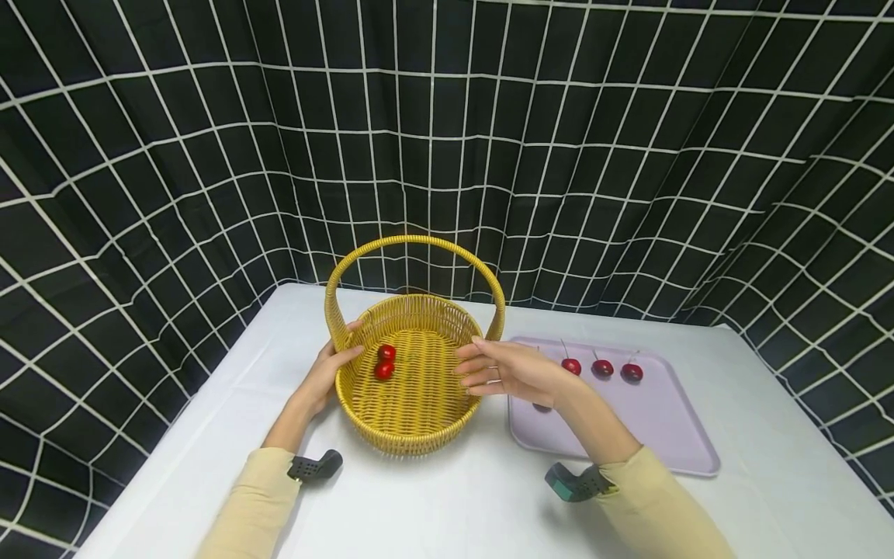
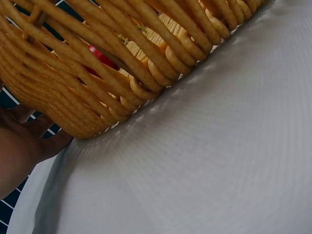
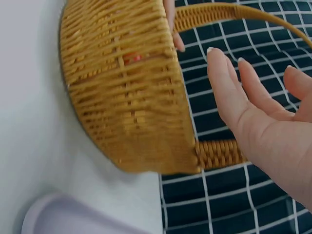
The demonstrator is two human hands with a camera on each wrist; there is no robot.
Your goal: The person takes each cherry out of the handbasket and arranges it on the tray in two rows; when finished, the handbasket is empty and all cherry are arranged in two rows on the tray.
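A yellow wicker basket (image 1: 412, 442) with a tall arched handle stands on the table. Two red cherries (image 1: 384, 370) lie inside it, toward its left side. My left hand (image 1: 324, 376) grips the left rim near the handle's foot, thumb over the edge; in the left wrist view its fingers (image 2: 46, 131) reach behind the wicker. Above the basket's right rim is my right hand (image 1: 513, 369), its fingers loosely extended and nothing in them. The right wrist view shows this hand (image 3: 268, 112) apart from the basket wall (image 3: 136, 107).
On the right lies a pale purple tray (image 1: 656, 435) with several stemmed cherries (image 1: 602, 369) along its far side. My right hand and forearm hide part of it, including most of one dark cherry (image 1: 541, 407). Black gridded curtains (image 1: 433, 155) surround the white table (image 1: 433, 512).
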